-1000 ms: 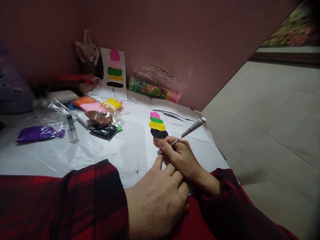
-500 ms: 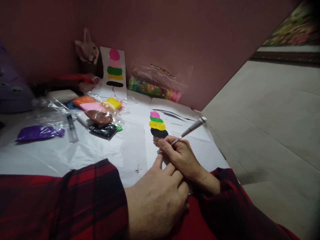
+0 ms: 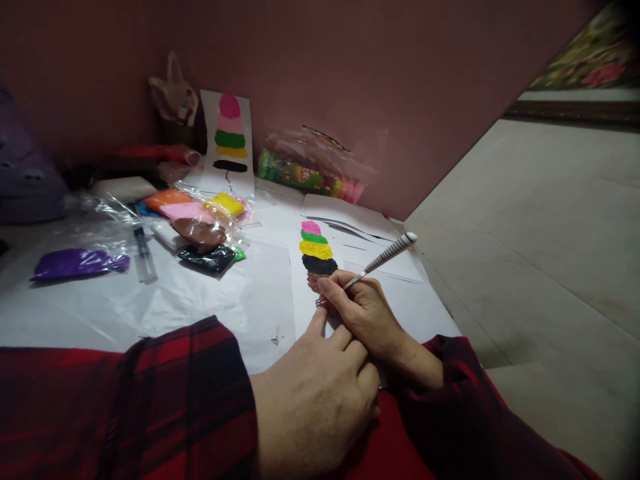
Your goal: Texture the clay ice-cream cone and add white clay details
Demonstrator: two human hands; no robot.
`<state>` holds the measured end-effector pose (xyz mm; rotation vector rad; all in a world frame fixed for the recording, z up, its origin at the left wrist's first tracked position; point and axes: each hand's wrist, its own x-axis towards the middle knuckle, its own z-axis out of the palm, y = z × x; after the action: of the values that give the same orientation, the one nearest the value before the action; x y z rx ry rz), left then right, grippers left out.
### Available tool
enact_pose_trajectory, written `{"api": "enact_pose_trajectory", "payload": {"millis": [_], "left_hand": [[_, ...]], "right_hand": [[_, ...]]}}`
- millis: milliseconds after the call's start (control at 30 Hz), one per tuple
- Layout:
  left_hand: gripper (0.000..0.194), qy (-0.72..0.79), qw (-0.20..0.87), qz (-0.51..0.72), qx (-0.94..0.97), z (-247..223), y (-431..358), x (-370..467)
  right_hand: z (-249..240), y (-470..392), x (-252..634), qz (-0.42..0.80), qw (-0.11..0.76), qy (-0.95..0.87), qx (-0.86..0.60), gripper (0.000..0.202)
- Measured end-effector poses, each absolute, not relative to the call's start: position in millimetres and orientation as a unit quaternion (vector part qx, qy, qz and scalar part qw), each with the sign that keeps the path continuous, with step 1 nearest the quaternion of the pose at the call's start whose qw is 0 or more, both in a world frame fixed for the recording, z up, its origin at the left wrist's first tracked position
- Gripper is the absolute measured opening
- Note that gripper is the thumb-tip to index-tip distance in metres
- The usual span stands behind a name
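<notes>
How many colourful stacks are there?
2: the back stack on the card, and the front stack on the paper beside the right hand, which may hide part of it.

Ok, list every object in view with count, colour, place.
Layered artwork: one, pink, green, yellow, black, brown, centre
Drawing: one, pink, green, yellow, black, back
Packets: several, mixed colours, left
Bagged tube: one, green and pink, back
Slim item: one, clear and dark, left
Tall container: one, purple, far left
Bag-like item: one, whitish, back corner
Sheets: several, white, centre and right
Table: one, white, below
Framed picture: one, dark-framed, upper right
Fork: one, silver, patterned handle, centre
Sleeves: two, red and black, below
Left hand: one, bare, lower centre
Right hand: one, bare, around fork
</notes>
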<state>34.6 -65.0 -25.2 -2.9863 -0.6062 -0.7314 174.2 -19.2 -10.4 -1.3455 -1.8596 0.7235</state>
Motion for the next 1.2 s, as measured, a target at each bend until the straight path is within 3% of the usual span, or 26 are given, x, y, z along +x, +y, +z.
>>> {"api": "enact_pose_trajectory", "payload": {"millis": [1200], "left_hand": [[0.029,-0.194,-0.001,-0.232,-0.953,-21.4,-64.5,34.1]], "right_hand": [[-4.9,-23.2,172.7,0.268,0.353,-0.726,-0.526,0.036]]}}
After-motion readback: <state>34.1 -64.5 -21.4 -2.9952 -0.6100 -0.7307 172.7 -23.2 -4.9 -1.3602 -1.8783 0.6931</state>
